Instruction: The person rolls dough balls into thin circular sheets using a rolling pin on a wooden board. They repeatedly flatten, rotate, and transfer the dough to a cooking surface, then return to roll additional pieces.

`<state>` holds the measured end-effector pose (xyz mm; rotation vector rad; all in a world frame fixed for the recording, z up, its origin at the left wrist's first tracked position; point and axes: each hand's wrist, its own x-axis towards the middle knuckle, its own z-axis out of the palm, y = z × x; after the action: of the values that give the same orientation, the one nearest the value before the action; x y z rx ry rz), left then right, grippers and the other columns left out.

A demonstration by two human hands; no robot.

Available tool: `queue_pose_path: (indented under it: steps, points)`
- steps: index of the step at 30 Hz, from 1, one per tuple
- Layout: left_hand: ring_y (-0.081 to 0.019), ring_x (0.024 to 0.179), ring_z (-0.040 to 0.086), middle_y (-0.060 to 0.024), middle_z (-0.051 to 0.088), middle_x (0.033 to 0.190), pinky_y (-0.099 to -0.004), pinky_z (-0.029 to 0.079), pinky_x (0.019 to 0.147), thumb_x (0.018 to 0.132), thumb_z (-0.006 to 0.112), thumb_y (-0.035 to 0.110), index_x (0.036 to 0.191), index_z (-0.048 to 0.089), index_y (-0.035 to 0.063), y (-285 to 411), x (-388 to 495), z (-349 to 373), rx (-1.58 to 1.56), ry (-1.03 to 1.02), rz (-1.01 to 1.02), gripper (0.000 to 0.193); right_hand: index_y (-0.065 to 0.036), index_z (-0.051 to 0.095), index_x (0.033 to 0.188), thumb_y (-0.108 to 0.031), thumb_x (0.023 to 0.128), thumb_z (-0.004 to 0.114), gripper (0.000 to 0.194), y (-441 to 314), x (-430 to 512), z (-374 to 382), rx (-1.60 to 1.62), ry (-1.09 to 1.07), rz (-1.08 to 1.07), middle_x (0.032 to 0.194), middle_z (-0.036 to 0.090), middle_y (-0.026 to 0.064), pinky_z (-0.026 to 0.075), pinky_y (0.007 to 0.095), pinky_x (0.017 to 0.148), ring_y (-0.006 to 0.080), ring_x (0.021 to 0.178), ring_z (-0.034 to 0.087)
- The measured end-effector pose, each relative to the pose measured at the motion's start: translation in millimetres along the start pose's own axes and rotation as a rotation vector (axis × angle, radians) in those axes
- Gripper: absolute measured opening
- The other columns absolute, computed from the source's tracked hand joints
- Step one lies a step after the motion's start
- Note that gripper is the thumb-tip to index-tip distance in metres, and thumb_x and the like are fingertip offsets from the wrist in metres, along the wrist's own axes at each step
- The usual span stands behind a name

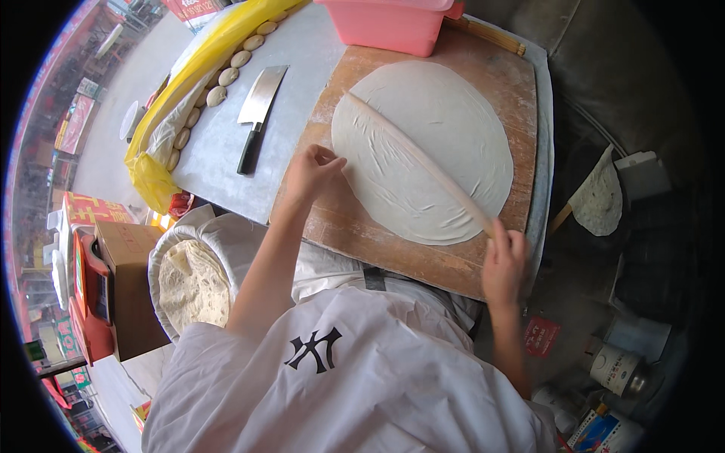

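Note:
A large, thin round sheet of dough lies on a floured wooden board, with wrinkles across its surface. A slender wooden rolling pin crosses it diagonally, from its upper left to its lower right edge. The pin's near end is in the grip of my right hand, slightly blurred, by the board's right front corner. My left hand is at the sheet's left edge, thumb and fingers drawn together. Whether its fingertips pinch the dough cannot be made out.
Left of the board lies a cleaver on the metal tabletop. Dough balls line a yellow plastic sheet. A pink plastic bin stands behind. Cooked flatbreads fill a cloth-lined container; another flatbread hangs over a stick at right.

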<state>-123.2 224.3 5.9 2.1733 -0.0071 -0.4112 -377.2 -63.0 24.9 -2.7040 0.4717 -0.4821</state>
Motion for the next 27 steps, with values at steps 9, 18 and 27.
queue_pose_path:
  steps: [9,18,27]
  points:
    - [-0.0341,0.124,0.055,-0.0217,0.06,0.129,-0.0445,0.039,0.109,0.101,0.047,0.037,0.129,0.055,0.0009,73,-2,59,0.04,-0.011,0.812,0.047,-0.004,0.061,0.127,-0.002,0.087,0.063,0.039,-64,-31,27,0.217,-0.053,-0.051,0.105,0.052,0.0134,0.049,0.0415,0.081,0.0308,0.095,0.056]
    - [-0.0427,0.132,0.042,-0.021,0.05,0.136,-0.0527,0.032,0.111,0.085,0.056,0.044,0.134,0.052,-0.0011,13,-26,17,0.625,-0.219,1.104,0.066,-0.005,0.064,0.106,-0.048,0.079,0.078,0.053,253,-60,24,-0.176,0.432,0.637,0.111,0.062,0.018,0.05,0.0448,0.083,0.0374,0.099,0.061]
    - [-0.0418,0.131,0.045,-0.0207,0.052,0.136,-0.0523,0.033,0.11,0.097,0.043,0.048,0.131,0.053,-0.0002,-2,-24,21,0.668,-0.132,1.08,0.06,-0.002,0.068,0.082,-0.041,0.097,0.055,0.043,269,48,89,0.785,0.18,1.051,0.076,0.068,0.017,0.053,0.0505,0.072,0.031,0.08,0.07]
